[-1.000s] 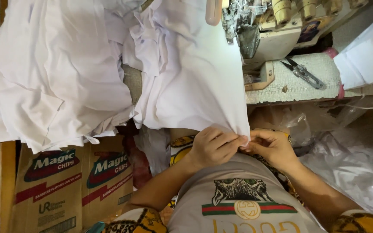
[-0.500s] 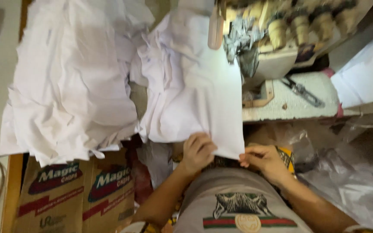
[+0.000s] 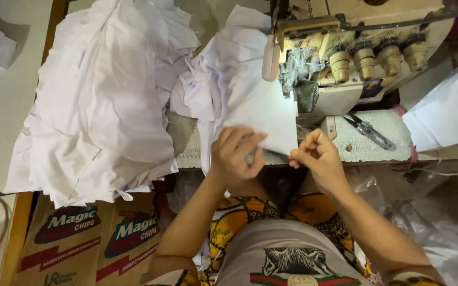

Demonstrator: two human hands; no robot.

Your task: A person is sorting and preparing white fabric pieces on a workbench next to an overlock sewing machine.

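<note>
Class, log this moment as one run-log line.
left hand: holds white fabric piece | right hand: pinches its corner | sewing machine: just beyond | thread snips: on table

Bare forearms, grey printed top, possibly yellow patterned wrap

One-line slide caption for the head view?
Both hands, left and right, pinch a white cloth piece at the sewing machine, beside a cloth pile.
</note>
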